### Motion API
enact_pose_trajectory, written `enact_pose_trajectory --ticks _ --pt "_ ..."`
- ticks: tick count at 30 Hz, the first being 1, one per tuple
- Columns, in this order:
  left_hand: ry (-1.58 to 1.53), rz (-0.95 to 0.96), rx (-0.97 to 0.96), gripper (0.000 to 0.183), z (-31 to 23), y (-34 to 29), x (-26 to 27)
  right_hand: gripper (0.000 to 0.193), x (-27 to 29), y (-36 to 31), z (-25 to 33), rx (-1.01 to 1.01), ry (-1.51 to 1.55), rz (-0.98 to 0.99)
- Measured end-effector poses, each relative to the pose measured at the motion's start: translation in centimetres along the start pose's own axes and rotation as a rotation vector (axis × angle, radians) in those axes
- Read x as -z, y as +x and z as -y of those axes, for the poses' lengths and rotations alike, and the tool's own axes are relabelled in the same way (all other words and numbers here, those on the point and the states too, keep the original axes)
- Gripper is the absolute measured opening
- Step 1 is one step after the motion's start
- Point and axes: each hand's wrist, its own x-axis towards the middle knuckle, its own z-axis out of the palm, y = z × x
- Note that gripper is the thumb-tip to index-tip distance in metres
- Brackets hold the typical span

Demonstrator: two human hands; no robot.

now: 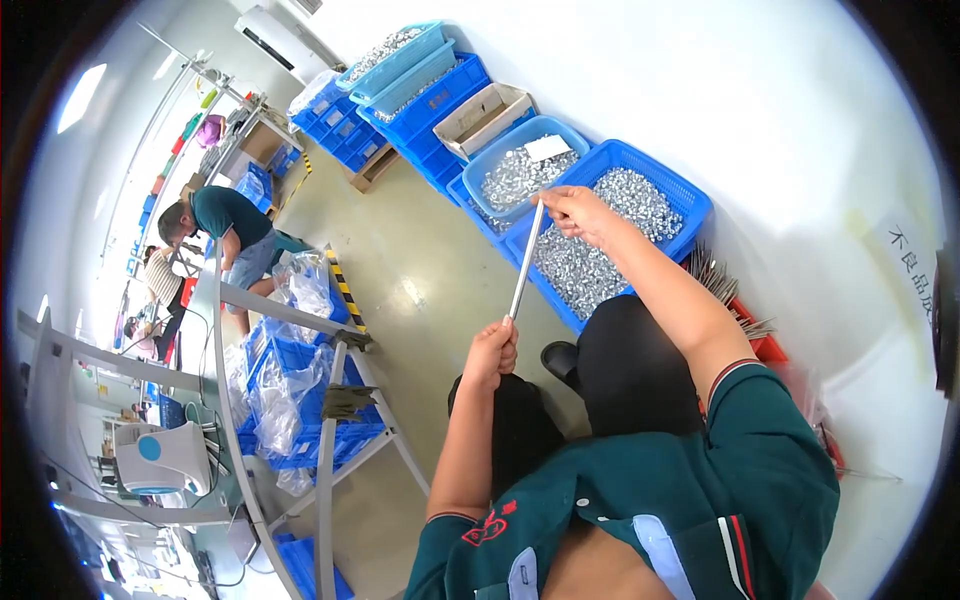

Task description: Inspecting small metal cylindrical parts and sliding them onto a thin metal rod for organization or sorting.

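Observation:
A thin silvery metal rod point(526, 262) slants up and to the right between my two hands. Around its lower end, my left hand point(492, 352) is closed in a fist. My right hand point(578, 215) pinches at the rod's upper end; whether a small part is also between the fingertips, I cannot tell. Just beneath the right hand and forearm stands a large blue basket point(690, 215) full of small shiny metal pieces point(580, 275). Beside it, a lighter blue tub point(478, 160) holds similar pieces, with a white card point(547, 148) on top.
Stacked blue crates point(440, 105) and a beige box point(485, 120) stand along the white wall. Red bins with thin metal rods point(712, 275) sit by my right elbow. At left are a metal frame point(328, 470), bagged crates point(285, 400) and a bending person point(230, 225).

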Motion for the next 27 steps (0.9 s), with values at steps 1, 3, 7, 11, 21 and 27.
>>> enact_pose_trajectory --ticks 1,3,7,11,21,27 --pt "0.011 0.002 0.002 0.032 -0.1 0.0 -0.3 0.024 0.4 -0.2 -0.5 -0.034 0.03 -0.023" --pt "0.063 -0.074 0.006 0.032 -0.3 0.2 -0.9 0.026 1.5 -0.7 -1.5 -0.059 0.053 -0.048" --pt "0.151 -0.195 -0.012 0.032 -1.9 1.3 -2.6 0.03 2.3 -3.3 -4.2 -0.233 -0.063 -0.007" --pt "0.242 -0.177 -0.027 0.038 -3.8 3.9 -5.4 0.031 1.1 -6.0 -5.4 -0.35 -0.269 0.233" --pt "0.507 -0.208 0.05 0.055 -4.9 8.0 -11.3 0.032 1.9 -5.8 -5.7 -0.352 -0.005 -0.07" --pt "0.591 -0.212 0.073 0.055 -3.0 5.6 -10.3 0.03 7.8 -2.8 -5.9 -0.331 0.462 -0.255"
